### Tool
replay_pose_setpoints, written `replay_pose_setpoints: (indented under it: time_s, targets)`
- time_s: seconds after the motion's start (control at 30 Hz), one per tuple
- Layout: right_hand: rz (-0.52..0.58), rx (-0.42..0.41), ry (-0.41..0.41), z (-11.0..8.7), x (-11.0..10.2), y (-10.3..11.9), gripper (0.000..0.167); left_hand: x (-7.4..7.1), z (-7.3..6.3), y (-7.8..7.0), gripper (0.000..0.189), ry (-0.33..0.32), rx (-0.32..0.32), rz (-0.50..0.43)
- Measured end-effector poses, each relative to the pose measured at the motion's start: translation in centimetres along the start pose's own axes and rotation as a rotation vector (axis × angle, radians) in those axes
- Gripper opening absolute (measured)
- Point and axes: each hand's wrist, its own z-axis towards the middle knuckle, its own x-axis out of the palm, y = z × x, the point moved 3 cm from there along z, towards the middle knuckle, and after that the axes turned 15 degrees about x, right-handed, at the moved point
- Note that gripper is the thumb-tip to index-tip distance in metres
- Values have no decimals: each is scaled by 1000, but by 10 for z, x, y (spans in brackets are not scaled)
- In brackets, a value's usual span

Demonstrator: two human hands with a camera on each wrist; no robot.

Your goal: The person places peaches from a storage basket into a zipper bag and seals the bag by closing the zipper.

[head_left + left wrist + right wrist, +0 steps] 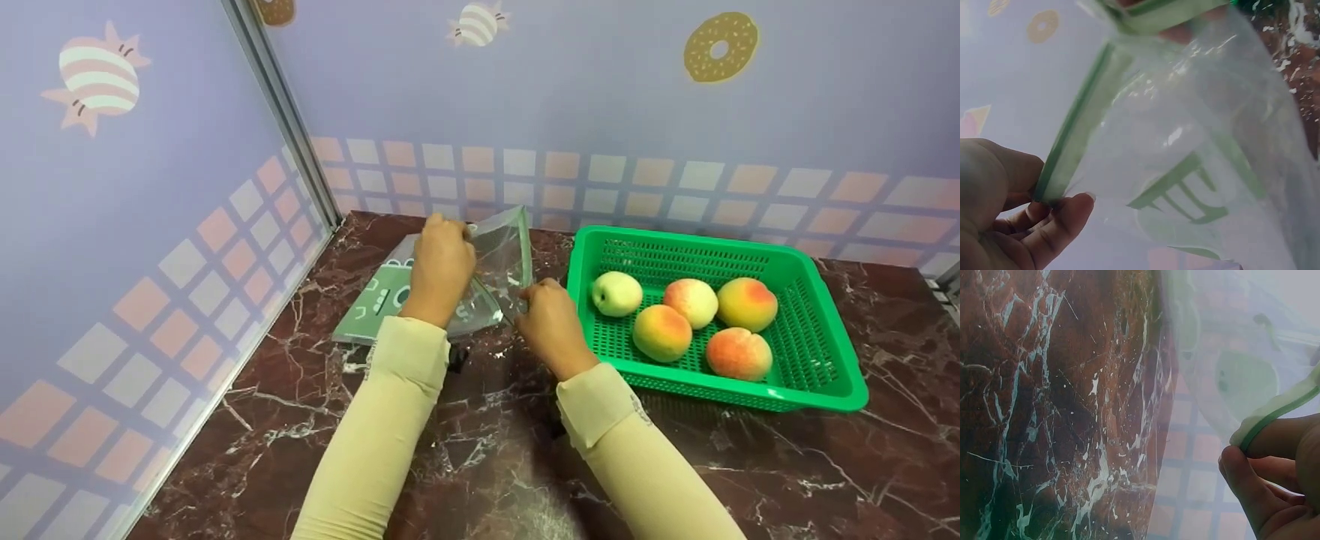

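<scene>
A clear plastic zip bag (491, 251) with a green-edged mouth and green print stands tilted between both hands, its mouth toward the right. My left hand (444, 259) pinches one side of the mouth; in the left wrist view the thumb and fingers (1067, 219) hold the green strip (1075, 124). On the near side my right hand (553, 322) grips the strip's other end, and the right wrist view shows it between thumb and fingers (1241, 467). The mouth is spread apart. The bag's green printed bottom (367, 304) lies toward the left on the table.
To the right, a green plastic basket (825, 330) holds several peaches (739, 354), close beside the right hand. The dark red marbled table (300, 450) meets a patterned wall (600, 90) at the back and a side panel (172, 187) on the left.
</scene>
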Motion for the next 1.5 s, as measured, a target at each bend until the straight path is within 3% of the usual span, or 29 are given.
replay_pose_setpoints:
  time_s: [0.33, 0.77, 1.07, 1.23, 1.5]
  targets:
    - [36, 55, 23, 6, -3, -6, 33, -19, 2, -4, 19, -126, 8, -43]
    - [31, 40, 54, 9, -6, -5, 50, -22, 4, 3, 19, -149, 19, 34]
    - [23, 4, -7, 11, -9, -6, 37, -20, 6, 11, 20, -197, 64, 26]
    - [5, -4, -17, 14, -13, -10, 31, -29, 10, 13, 24, -236, 53, 18]
    - [11, -5, -28, 18, -20, -11, 30, -35, 13, 19, 24, -208, -10, -10]
